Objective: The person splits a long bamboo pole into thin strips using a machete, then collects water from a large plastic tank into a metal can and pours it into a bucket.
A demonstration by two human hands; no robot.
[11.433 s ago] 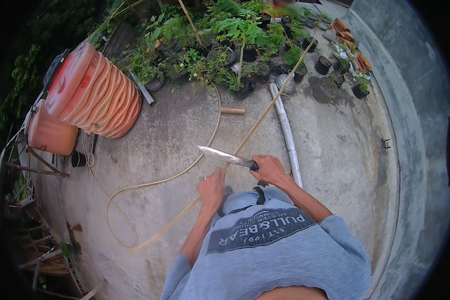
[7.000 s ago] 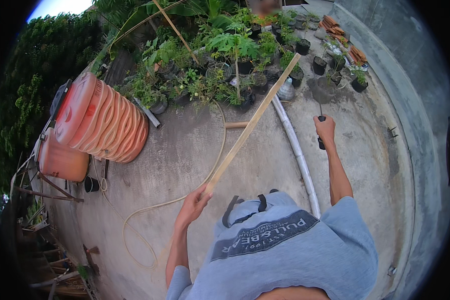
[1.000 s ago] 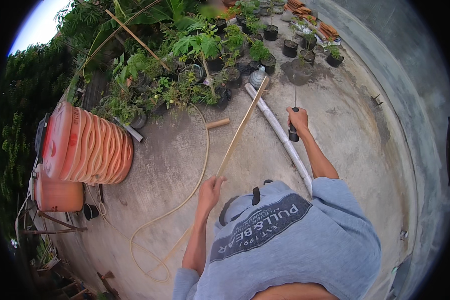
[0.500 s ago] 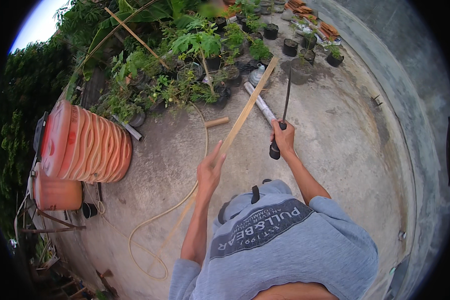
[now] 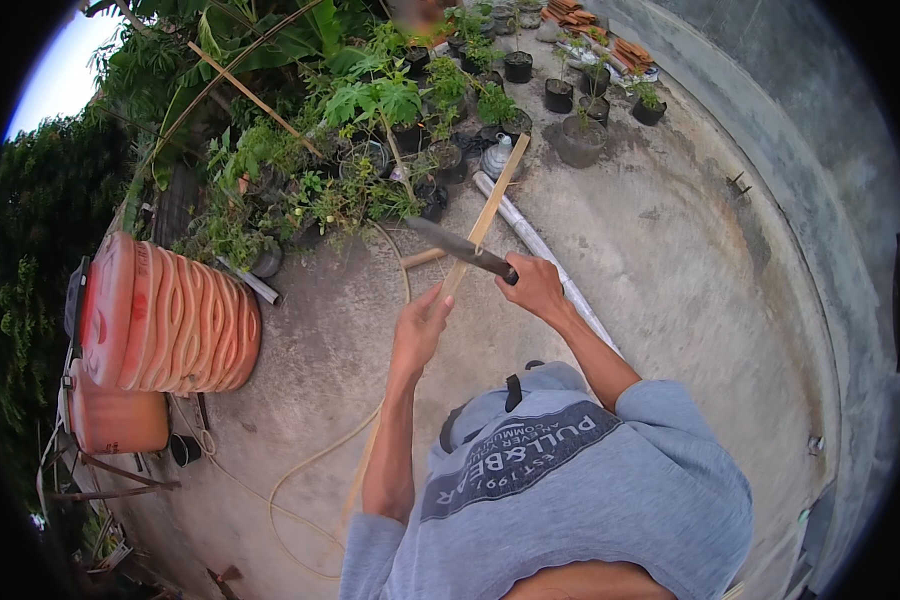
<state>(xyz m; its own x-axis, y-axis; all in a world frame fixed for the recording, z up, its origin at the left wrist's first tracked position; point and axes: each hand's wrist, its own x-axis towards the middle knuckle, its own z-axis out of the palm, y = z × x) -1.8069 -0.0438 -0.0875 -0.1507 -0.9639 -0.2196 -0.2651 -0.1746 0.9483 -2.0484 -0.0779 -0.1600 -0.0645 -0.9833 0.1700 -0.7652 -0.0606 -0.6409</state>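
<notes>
My left hand [image 5: 419, 326] grips a long, flat strip of pale bamboo or wood [image 5: 492, 207], which slants away from me to the far right; its lower end runs back beside my left forearm. A machete [image 5: 456, 243] with a dark blade is in my closed right hand [image 5: 536, 286]. The blade lies across the strip just beyond my left hand, pointing to the left, and appears to touch it. My right fingers hide most of the machete's handle.
A silvery pole [image 5: 550, 250] lies on the concrete beyond my right hand, near a grey rounded container [image 5: 497, 158]. A hose [image 5: 320, 455] loops across the floor. Large orange bins [image 5: 185, 320] stand at left, potted plants [image 5: 375, 105] at the far side, a wall [image 5: 810, 150] at right.
My right hand has swung the machete from upright, right of the strip, leftward and down across it. The left hand keeps its hold on the strip, and the view has shifted slightly.
</notes>
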